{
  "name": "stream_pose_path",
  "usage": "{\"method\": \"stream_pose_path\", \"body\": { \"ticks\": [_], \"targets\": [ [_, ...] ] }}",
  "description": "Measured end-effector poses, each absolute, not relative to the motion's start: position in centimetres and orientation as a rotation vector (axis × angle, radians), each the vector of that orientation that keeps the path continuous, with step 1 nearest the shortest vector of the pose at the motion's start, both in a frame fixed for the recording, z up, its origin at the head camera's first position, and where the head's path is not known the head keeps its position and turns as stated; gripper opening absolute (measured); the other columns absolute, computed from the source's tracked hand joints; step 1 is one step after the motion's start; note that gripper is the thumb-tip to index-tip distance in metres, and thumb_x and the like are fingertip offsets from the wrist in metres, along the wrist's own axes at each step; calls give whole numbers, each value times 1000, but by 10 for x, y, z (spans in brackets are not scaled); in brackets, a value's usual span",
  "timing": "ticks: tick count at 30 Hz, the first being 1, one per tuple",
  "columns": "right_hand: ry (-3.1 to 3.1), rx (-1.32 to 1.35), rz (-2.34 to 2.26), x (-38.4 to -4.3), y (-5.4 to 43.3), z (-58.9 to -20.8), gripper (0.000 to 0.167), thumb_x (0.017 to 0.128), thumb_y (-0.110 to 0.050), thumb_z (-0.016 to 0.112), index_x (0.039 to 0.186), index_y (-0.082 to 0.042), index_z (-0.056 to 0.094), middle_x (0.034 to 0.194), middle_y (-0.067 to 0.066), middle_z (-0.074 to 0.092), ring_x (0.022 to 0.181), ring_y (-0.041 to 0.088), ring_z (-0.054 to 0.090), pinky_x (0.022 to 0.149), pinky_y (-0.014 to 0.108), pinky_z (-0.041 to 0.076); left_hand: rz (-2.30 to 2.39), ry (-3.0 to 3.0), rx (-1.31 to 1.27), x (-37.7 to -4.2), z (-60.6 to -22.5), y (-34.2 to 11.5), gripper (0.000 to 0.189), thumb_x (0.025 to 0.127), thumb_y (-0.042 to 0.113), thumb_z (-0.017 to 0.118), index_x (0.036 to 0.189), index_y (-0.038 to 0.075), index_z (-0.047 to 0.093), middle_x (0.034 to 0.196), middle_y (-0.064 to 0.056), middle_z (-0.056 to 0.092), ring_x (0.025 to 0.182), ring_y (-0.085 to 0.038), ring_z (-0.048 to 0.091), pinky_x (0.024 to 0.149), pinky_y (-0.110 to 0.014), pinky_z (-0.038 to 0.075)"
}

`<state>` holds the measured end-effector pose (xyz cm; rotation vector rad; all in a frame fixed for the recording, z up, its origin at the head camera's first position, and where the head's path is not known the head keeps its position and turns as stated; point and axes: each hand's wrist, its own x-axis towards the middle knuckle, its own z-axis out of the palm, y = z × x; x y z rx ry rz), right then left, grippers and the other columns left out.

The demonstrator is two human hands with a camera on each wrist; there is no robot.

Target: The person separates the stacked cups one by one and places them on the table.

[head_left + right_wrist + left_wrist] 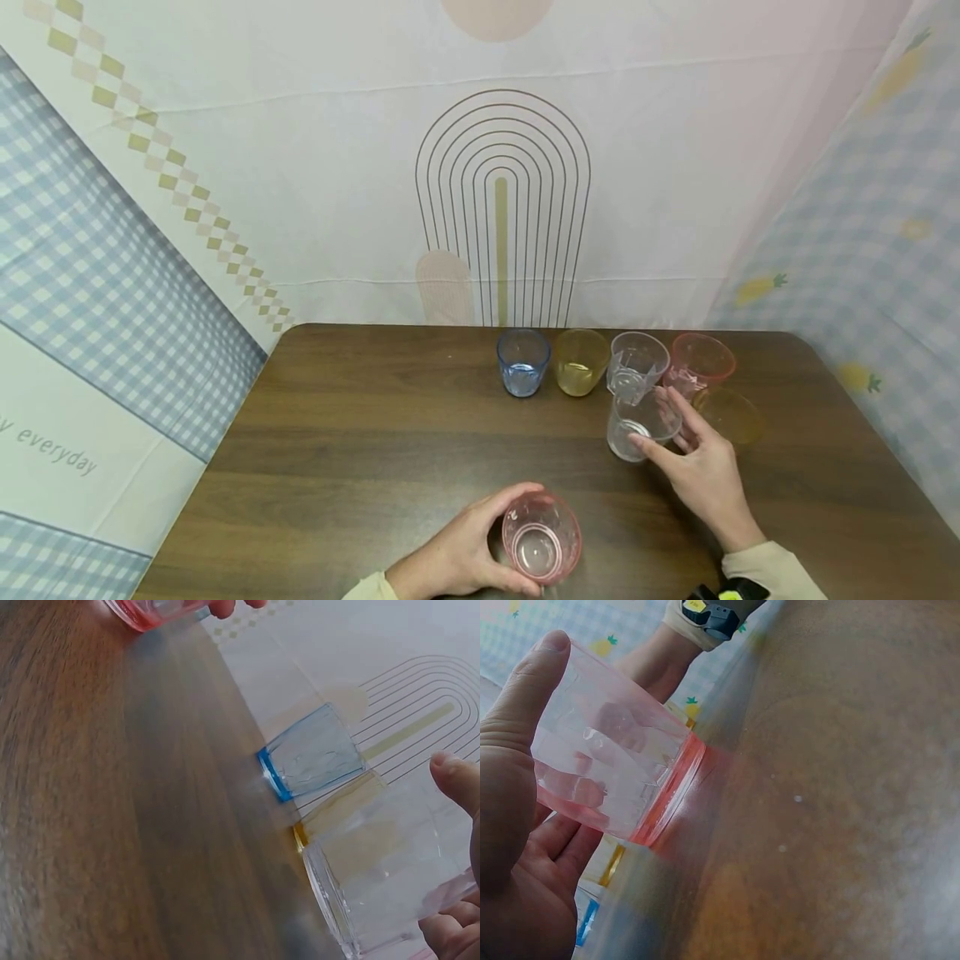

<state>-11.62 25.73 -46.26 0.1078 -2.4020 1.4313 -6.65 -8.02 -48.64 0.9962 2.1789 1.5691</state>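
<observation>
My left hand point(468, 542) grips a pink transparent cup point(573, 542) at the near middle of the table, thumb on one side and fingers on the other. In the left wrist view its thick pink base point(676, 795) is close over the wood. To the right, my right hand point(705, 471) holds a clear cup point(622, 425) between thumb and fingers, its base point(330, 900) right at the tabletop. Just behind that cup stands another clear cup point(626, 362), which it overlaps in the head view.
A blue cup point(522, 367) and a yellow cup point(577, 367) stand left of the rear clear cup along the back edge. A second pink cup point(705, 358) and an amber cup point(738, 417) are at the right. Patterned cloth point(337, 183) hangs behind the wooden table point(337, 442).
</observation>
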Motion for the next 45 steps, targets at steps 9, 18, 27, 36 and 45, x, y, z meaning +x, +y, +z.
{"method": "stream_pose_path", "body": {
  "ticks": [9,18,27,36,45],
  "targets": [
    [-2455,32,1317,-119,255,-466,92,83,-11,94,161,1,46,156,24,58,138,33,59,97,-2,41,1568,2188,1007,-67,-487,-81,99,74,16,101,158,16,47,151,-4,65,138,-18,63,123,-32,47],
    [-2472,11,1334,-118,248,-464,94,88,-12,90,163,7,37,163,30,47,144,47,50,98,-4,36,1577,2191,1025,-67,-490,-80,99,74,15,101,158,14,47,151,-5,65,138,-18,63,122,-32,47],
    [-2479,-34,1429,-116,245,-464,99,93,-16,86,166,9,24,167,31,38,146,52,47,100,-2,36,1559,2221,1043,-66,-489,-80,100,75,18,101,158,11,46,151,-2,65,138,-15,63,122,-32,48],
    [-2478,-67,1476,-115,245,-466,97,95,-17,85,168,5,25,167,30,40,147,49,47,101,-2,36,1557,2254,1116,-66,-490,-80,100,76,19,101,158,9,44,151,-3,65,135,-18,65,120,-32,50],
    [-2455,-74,1486,-116,245,-468,93,94,-14,86,167,2,31,165,29,44,147,46,49,100,-2,36,1541,2287,1084,-68,-485,-76,101,76,21,101,158,8,44,150,-5,66,133,-17,67,118,-32,52]
  ]
}}
